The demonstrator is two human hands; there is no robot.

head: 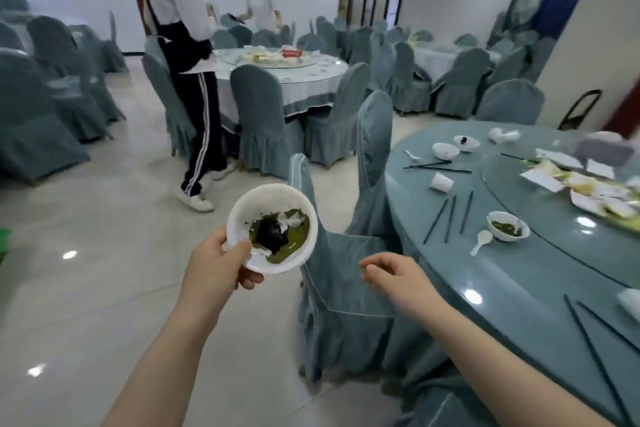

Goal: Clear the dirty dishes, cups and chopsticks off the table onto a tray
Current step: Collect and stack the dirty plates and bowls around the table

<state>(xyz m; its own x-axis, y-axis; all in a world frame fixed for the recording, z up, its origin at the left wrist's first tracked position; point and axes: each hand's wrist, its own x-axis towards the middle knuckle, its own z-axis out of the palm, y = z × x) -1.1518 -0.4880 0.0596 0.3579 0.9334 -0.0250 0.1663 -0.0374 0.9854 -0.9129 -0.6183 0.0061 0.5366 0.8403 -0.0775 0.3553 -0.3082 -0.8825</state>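
One dirty bowl (272,228) in left hand (217,263); three bowls (508,225) on table (512,291).

Two bare forearms are showing in the head view, both reaching up from the bottom edge of the picture. The left hand (216,262) and the right hand (394,276) are wearing no gloves, rings or watch, and no sleeve or cuff is showing on either arm. The fingernails that are showing on the right hand are looking short and unpainted.
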